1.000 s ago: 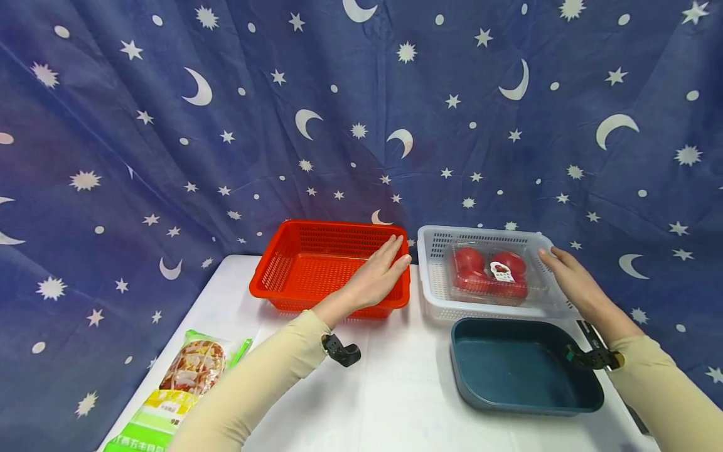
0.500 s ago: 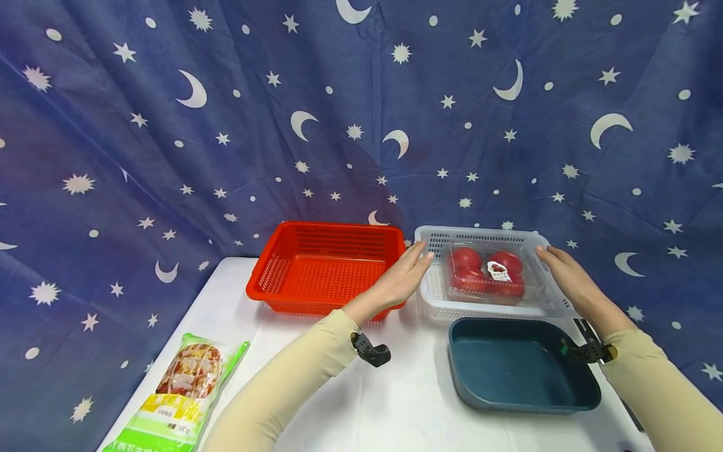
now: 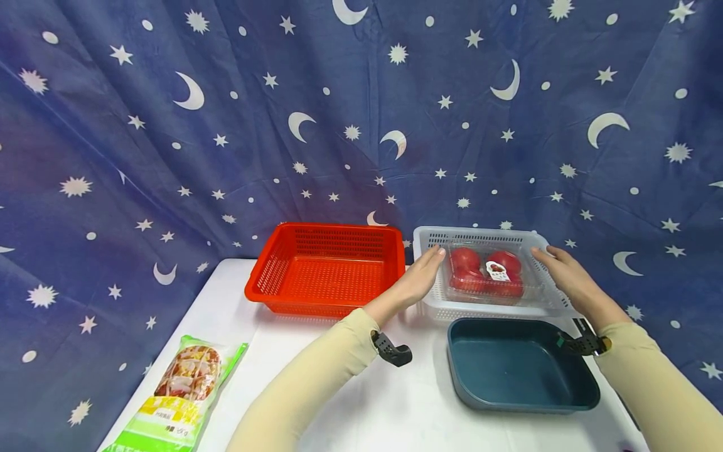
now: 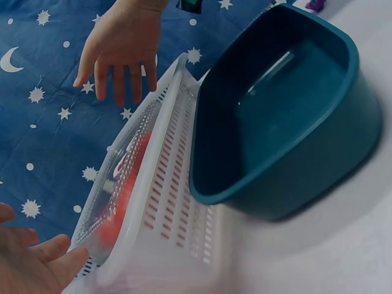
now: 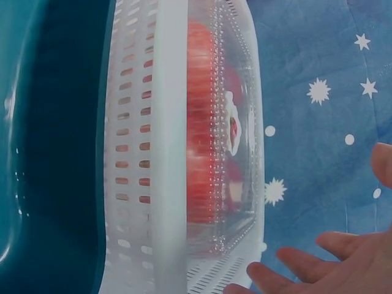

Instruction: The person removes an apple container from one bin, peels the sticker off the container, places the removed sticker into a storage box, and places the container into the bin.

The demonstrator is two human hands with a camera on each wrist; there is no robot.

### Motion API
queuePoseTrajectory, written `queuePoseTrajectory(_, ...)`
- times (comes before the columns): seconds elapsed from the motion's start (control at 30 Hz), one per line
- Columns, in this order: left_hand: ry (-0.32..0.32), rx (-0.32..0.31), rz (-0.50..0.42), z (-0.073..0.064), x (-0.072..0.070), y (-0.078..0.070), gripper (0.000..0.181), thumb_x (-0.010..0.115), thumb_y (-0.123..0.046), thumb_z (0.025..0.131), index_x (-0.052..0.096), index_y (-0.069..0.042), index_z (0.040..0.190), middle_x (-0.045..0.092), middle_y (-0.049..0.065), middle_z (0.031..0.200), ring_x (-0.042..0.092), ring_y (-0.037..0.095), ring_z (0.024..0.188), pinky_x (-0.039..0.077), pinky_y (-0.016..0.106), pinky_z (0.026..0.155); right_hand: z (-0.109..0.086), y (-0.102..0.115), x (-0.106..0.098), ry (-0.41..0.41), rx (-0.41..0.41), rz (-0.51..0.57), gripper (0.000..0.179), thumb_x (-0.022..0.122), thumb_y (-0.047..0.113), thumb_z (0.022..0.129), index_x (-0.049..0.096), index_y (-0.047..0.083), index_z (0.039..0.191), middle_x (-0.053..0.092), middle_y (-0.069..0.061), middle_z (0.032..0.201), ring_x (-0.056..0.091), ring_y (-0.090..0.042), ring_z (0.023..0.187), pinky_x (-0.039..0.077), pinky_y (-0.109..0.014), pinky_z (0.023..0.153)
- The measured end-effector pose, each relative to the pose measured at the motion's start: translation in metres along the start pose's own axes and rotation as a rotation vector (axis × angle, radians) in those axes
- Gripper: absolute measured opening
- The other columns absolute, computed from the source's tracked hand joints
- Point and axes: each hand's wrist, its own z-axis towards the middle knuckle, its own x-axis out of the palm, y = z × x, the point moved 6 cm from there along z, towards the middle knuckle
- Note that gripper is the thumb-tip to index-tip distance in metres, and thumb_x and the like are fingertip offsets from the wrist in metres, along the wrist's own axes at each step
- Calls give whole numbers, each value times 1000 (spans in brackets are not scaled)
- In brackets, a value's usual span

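two bare hands flank one white basket [image 3: 486, 309], in which lies one clear box [image 3: 484, 276] with four red fruits [image 3: 466, 258] showing and one white label [image 3: 497, 270] on its upper face. the box's long axis runs left to right, along the basket's long sides, one end towards the left hand [image 3: 415, 280], the other towards the right hand [image 3: 570, 276]. both hands hold nothing: the left's fingers are extended, a little apart in its wrist view; the right's are slightly bent and spread in its own. whether either hand touches the basket, i cannot tell. one red basket [image 3: 316, 306] stands just beside, on the left; one dark teal tub [image 3: 519, 370] sits close in front of the white basket. one green-and-yellow food bag [image 3: 175, 398] lies well apart, at the table's [image 3: 418, 408] left edge, its long axis slanting away to the right.
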Motion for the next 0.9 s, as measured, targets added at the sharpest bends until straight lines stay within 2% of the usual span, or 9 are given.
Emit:
queuePoseTrajectory(0.17,-32,-62,-71,5,7,4,63,31,-48,110,34,-9,160,35,6,164,31,22,150,22,39,123,3,-3,0,31,20,-7,102,36,65,103,-10,-8,156,-3,-42,160,13,-66,141,23,-78,107)
queuePoseTrajectory(0.53,-72,-166,-116,15,12,12,61,32,-49,109,39,-13,158,40,5,161,37,25,147,27,47,121,12,-6,3,56,63,5,104,42,63,102,-11,-7,157,-7,-39,161,5,-63,144,21,-80,107)
queuePoseTrajectory(0.73,-75,-186,-129,14,11,13,62,32,-51,109,40,-14,158,41,5,160,38,26,146,28,48,121,17,-9,6,77,90,24,106,44,64,101,-13,-7,156,-10,-38,161,2,-62,145,19,-79,108)
queuePoseTrajectory(0.9,-56,-174,-131,8,12,10,62,32,-49,110,39,-12,158,41,6,160,39,26,145,29,48,121,21,-16,7,130,147,28,109,45,65,100,-18,-5,155,-13,-39,160,2,-63,144,20,-78,109)
